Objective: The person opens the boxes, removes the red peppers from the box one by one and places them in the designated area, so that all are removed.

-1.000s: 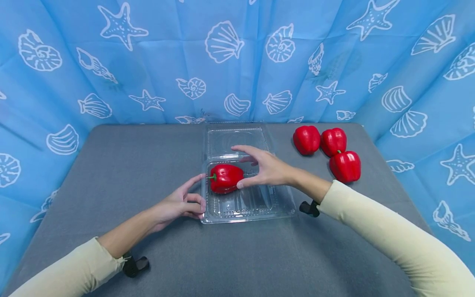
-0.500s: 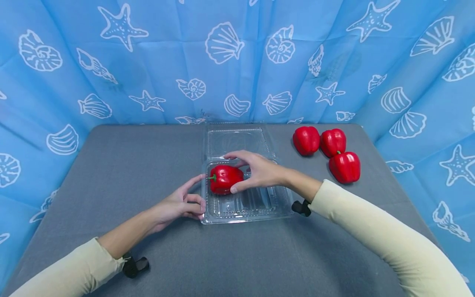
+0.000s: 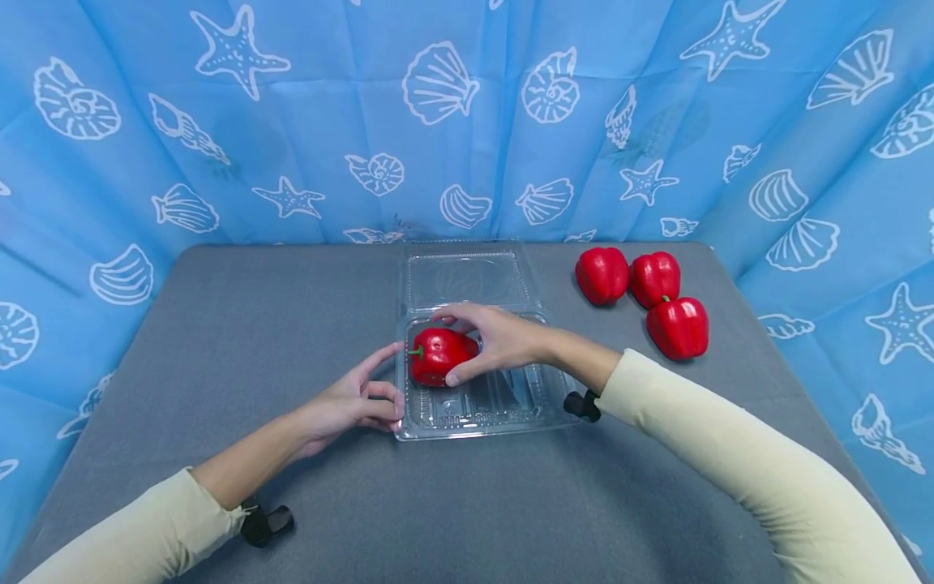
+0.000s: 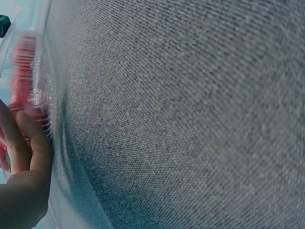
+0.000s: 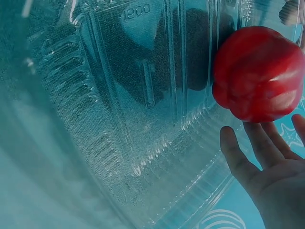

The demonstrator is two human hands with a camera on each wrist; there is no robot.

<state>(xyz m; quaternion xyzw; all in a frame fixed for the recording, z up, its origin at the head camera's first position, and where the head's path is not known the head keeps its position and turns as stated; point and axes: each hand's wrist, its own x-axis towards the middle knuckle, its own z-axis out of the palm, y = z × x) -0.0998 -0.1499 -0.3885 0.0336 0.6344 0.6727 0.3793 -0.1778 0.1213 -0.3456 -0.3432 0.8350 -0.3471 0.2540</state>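
A red bell pepper (image 3: 436, 357) with a green stem lies in the left part of the clear plastic container (image 3: 467, 431), its stem pointing left. My right hand (image 3: 503, 337) holds it from the right, thumb on the near side and fingers round the far side. From the right wrist view, the pepper (image 5: 259, 71) hangs over the ribbed container floor, with the right hand's fingers (image 5: 262, 145) at its underside. My left hand (image 3: 357, 401) grips the container's left edge by the front corner, one digit straight along the side, the others curled. The left wrist view shows its fingers (image 4: 35, 143) against the container wall.
Three more red bell peppers sit at the back right: one left (image 3: 602, 276), one in the middle (image 3: 656, 278), one in front (image 3: 679, 328). The container's lid (image 3: 467, 276) lies opened out towards the blue shell-print curtain (image 3: 314, 122). A grey cloth (image 3: 292, 308) covers the table.
My right hand has moved left and closed round the bell pepper, which has shifted slightly towards me. The left hand has stayed at the container's edge.
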